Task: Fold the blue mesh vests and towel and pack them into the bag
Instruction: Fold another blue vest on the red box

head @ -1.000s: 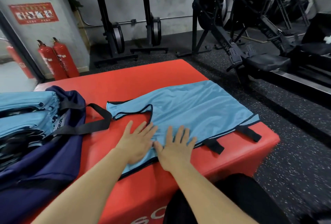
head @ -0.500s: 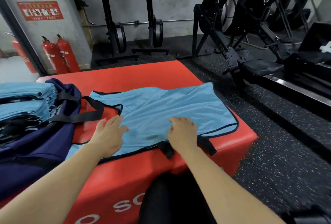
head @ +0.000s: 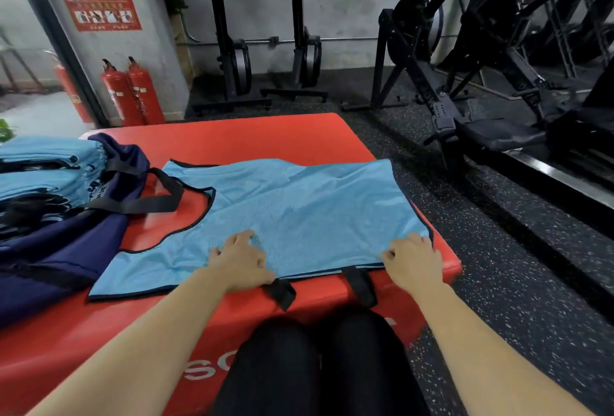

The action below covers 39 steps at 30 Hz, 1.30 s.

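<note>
While the vest (head: 299, 209) lies across the red box (head: 265, 136), left hand (head: 241, 262) and right hand (head: 413, 261) clamp curled fingers on its near edge.

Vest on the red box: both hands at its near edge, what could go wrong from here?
The black straps hang off the front of the box and may bunch when folded. The bag handle lies beside the shoulder of the vest and could snag. The right hand holds a corner at the box's edge, where fabric might slip off.

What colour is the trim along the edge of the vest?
Black, around the light blue vest; head view.
</note>
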Available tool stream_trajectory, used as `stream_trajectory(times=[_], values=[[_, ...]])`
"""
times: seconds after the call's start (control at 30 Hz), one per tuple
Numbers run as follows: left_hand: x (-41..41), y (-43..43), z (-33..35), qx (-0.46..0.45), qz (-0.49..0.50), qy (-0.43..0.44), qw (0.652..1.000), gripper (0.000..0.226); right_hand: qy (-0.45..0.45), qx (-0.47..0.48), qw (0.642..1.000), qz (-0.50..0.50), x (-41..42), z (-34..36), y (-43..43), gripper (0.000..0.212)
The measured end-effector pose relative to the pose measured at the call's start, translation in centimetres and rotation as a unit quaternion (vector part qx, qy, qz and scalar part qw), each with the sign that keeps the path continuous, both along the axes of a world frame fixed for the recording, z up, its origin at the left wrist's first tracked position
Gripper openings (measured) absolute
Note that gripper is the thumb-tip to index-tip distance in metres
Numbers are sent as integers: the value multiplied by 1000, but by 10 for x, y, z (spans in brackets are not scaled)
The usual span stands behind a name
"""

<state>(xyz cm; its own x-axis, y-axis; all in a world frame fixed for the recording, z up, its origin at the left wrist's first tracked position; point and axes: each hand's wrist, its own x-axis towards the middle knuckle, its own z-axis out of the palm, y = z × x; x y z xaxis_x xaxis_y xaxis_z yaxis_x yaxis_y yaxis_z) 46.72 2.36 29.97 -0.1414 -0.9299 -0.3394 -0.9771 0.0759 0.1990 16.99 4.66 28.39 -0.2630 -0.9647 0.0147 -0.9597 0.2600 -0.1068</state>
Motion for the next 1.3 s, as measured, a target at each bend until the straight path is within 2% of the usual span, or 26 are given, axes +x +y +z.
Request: stream_trajectory(times=[0.07, 0.13, 0.3, 0.37, 0.47, 0.57, 0.63, 0.87, 1.07, 1.1, 1.17, 1.27, 1.3], values=[[-5, -1, 11, 64, -22, -55, 996, 23, 35, 30, 999, -1, 0, 7, 0, 35], [-12, -1, 24, 76, -33, -108, 991, 32, 77, 48, 996, 4, 4, 17, -1, 36], [-24, -10, 38, -88, 4, -47, 995, 23, 78, 4, 996, 40, 25, 29, -16, 37], [-25, -21, 31, -94, 1, -37, 995, 48, 55, -27, 995, 85, 32, 26, -27, 47], [-25, -30, 17, -31, -17, -85, 996, 93, -12, 38, 989, 140, 38, 22, -45, 74], [-19, -32, -1, 34, 11, -99, 994, 118, -68, 162, 977, 120, 35, 12, -54, 92], [-17, -30, -7, 63, 20, -99, 993, 123, -64, 205, 971, 105, 31, 1, -51, 96], [-26, -17, -3, 132, 17, -104, 986, 139, -58, 245, 965, 76, 25, 1, -23, 97], [-44, -3, 17, 128, 0, -156, 979, 150, -51, 241, 967, 64, 26, 13, -8, 102], [-47, -8, 23, 132, 1, -161, 978, 154, -48, 226, 971, 64, 26, 18, -12, 98], [-49, -19, 37, 132, -6, -163, 978, 149, -47, 176, 981, 69, 26, 31, -20, 79], [-45, -44, 47, 23, -24, -136, 990, 81, -40, 84, 993, 75, 24, 39, -39, 52], [-41, -52, 49, -20, -20, -121, 992, 65, -39, 60, 995, 75, 23, 39, -47, 46]])
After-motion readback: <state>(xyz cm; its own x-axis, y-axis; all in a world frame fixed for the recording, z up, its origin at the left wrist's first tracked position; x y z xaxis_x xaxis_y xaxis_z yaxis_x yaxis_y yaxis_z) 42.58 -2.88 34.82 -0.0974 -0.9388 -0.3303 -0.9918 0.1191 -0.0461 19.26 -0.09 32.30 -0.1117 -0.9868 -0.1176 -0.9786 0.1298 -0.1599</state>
